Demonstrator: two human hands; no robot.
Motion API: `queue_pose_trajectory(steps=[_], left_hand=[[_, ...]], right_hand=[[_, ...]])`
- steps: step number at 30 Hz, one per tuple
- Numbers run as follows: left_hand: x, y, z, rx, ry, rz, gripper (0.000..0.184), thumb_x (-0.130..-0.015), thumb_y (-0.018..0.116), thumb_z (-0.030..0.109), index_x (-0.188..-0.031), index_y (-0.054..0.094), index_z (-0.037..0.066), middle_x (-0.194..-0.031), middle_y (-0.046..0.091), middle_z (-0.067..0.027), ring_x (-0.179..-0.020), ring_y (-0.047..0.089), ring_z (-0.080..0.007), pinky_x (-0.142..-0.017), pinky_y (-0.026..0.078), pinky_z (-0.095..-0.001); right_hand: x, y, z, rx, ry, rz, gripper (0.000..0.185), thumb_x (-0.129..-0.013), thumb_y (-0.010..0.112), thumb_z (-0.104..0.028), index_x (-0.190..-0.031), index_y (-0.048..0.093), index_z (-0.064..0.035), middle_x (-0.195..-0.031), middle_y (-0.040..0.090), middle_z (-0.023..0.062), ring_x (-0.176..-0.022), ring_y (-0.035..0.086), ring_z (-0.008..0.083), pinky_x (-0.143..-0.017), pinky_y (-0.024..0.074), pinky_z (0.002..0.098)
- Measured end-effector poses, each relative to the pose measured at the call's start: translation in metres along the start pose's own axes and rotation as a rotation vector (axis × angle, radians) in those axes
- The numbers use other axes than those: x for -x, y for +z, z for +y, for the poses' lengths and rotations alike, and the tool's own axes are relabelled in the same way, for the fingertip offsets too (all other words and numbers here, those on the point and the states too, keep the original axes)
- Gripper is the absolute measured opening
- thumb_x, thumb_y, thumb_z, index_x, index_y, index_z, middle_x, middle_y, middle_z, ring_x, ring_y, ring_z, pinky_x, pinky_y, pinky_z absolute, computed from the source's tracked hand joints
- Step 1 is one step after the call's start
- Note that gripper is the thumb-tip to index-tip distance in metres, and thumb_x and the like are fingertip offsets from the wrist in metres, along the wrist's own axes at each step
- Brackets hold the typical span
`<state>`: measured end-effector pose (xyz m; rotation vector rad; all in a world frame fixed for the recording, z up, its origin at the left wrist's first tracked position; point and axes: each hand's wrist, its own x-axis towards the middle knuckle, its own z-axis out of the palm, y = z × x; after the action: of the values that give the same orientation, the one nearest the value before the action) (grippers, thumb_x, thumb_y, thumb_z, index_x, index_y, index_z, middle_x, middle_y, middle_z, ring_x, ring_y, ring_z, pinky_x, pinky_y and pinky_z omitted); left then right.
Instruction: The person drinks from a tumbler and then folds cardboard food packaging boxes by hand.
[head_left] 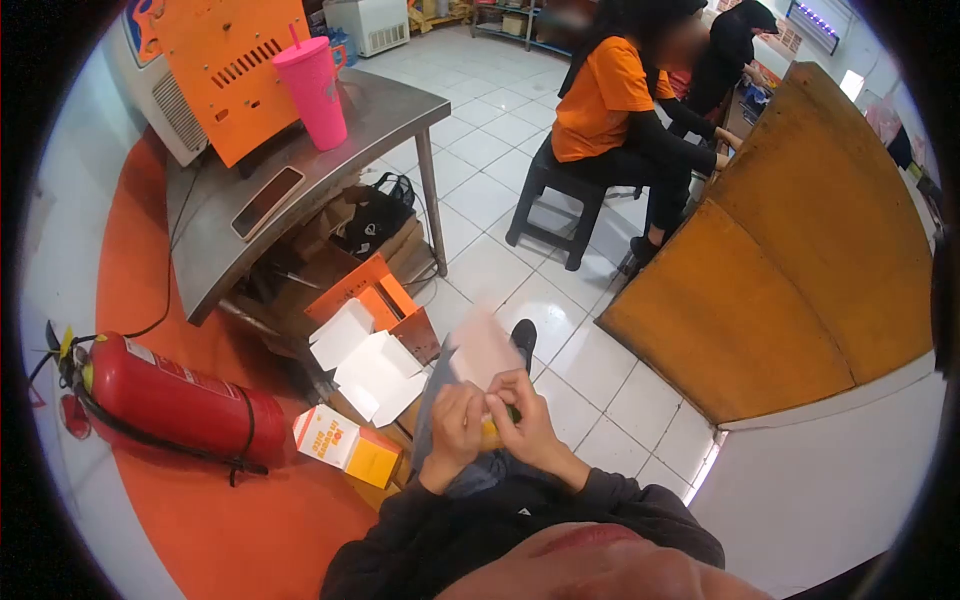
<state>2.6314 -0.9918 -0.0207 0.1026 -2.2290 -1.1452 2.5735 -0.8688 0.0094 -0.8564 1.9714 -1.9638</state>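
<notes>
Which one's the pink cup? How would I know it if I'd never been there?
Look for the metal table at the upper left, above the red fire extinguisher. On it, beside the orange panel, is a tall tumbler that narrows toward the bottom. It is bright pink with a pink straw, while the phone near it lies flat.

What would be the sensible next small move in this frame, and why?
Probably hold the carton steady with the left hand and ease its near end into shape with the right hand: the fingers of both hands come together at that end, while the pale part sticks out beyond them, blurred. The exact fold is hidden.
</notes>
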Motion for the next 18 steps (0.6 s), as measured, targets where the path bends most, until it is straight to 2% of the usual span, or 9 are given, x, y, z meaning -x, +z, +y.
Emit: queue_pose_trajectory(steps=[2,4,6,7,10,11,14,16,18], left_hand=[[-0.016,-0.006,-0.008,0.052,-0.094,0.012,0.022,-0.089,0.056,0.013,-0.107,0.056,-0.001,-0.107,0.059,-0.0181,-0.106,0.054,-0.0357,-0.093,0.039,-0.0433],[-0.041,-0.020,-0.007,-0.183,-0.117,0.071,0.056,-0.085,0.064,0.017,-0.134,0.042,0.001,-0.133,0.050,-0.0188,-0.129,0.040,-0.0357,-0.110,0.025,-0.0450],[-0.053,-0.036,-0.027,-0.306,-0.145,-0.040,0.081,-0.080,0.071,0.017,-0.145,0.026,0.002,-0.139,0.045,-0.0197,-0.131,0.037,-0.0367,-0.111,0.023,-0.0468],[-0.058,-0.041,-0.032,-0.176,-0.174,-0.051,0.071,-0.077,0.075,0.018,-0.137,0.041,0.001,-0.127,0.056,-0.0176,-0.120,0.050,-0.0308,-0.105,0.034,-0.0430],[-0.064,-0.064,-0.052,0.303,-0.549,-0.480,0.054,-0.077,0.077,0.019,-0.123,0.055,0.000,-0.110,0.065,-0.0135,-0.102,0.061,-0.0217,-0.092,0.046,-0.0358],[-0.056,-0.062,-0.055,0.362,-0.491,-0.429,0.040,-0.081,0.075,0.023,-0.112,0.063,0.000,-0.095,0.068,-0.0095,-0.088,0.063,-0.0157,-0.081,0.050,-0.0300],[-0.046,-0.066,-0.044,0.247,-0.488,-0.545,0.039,-0.087,0.069,0.024,-0.115,0.060,-0.001,-0.100,0.067,-0.0109,-0.091,0.063,-0.0180,-0.083,0.049,-0.0314],[-0.037,-0.054,-0.040,0.206,-0.167,-0.515,0.029,-0.095,0.054,0.017,-0.116,0.058,-0.003,-0.110,0.064,-0.0157,-0.097,0.064,-0.0281,-0.086,0.049,-0.0322],[-0.020,-0.039,-0.032,-0.015,-0.165,-0.507,0.030,-0.092,0.052,0.009,-0.121,0.056,0.001,-0.106,0.062,-0.0171,-0.097,0.062,-0.0336,-0.082,0.049,-0.0368]], right_hand=[[-0.002,-0.016,-0.007,0.005,0.048,-0.096,0.015,-0.093,0.054,-0.003,-0.105,0.045,-0.0011,-0.078,0.056,0.0038,-0.074,0.059,0.0091,-0.074,0.0445,0.0250],[-0.003,-0.033,-0.008,-0.027,0.056,-0.246,0.017,-0.091,0.055,-0.003,-0.105,0.045,-0.0015,-0.078,0.054,0.0018,-0.074,0.057,0.0075,-0.073,0.0441,0.0238],[-0.002,-0.039,-0.013,-0.103,0.068,-0.325,0.016,-0.090,0.057,-0.005,-0.103,0.048,-0.0042,-0.076,0.054,0.0022,-0.069,0.054,0.0077,-0.073,0.0438,0.0250],[-0.003,-0.043,-0.017,-0.069,0.064,-0.376,0.016,-0.089,0.058,-0.005,-0.103,0.049,-0.0046,-0.076,0.054,0.0024,-0.068,0.054,0.0084,-0.073,0.0439,0.0254],[-0.005,-0.050,-0.021,0.172,0.062,-0.468,0.022,-0.087,0.062,-0.008,-0.107,0.052,-0.0053,-0.080,0.056,0.0044,-0.073,0.056,0.0141,-0.077,0.0442,0.0280],[-0.008,-0.051,-0.021,0.273,0.058,-0.486,0.025,-0.087,0.064,-0.009,-0.109,0.053,-0.0054,-0.082,0.057,0.0052,-0.076,0.057,0.0166,-0.079,0.0443,0.0291],[-0.018,-0.043,-0.015,0.709,-0.532,-0.067,0.040,-0.084,0.069,-0.013,-0.120,0.053,-0.0083,-0.106,0.060,0.0128,-0.090,0.059,0.0236,-0.083,0.0438,0.0318],[-0.022,-0.040,-0.010,0.671,-0.421,-0.131,0.043,-0.089,0.063,-0.015,-0.129,0.050,-0.0093,-0.115,0.060,0.0150,-0.102,0.056,0.0293,-0.090,0.0420,0.0356],[-0.024,-0.036,0.008,0.595,-0.277,-0.280,0.040,-0.093,0.057,-0.013,-0.132,0.048,-0.0093,-0.115,0.060,0.0151,-0.101,0.058,0.0325,-0.088,0.0440,0.0368]])
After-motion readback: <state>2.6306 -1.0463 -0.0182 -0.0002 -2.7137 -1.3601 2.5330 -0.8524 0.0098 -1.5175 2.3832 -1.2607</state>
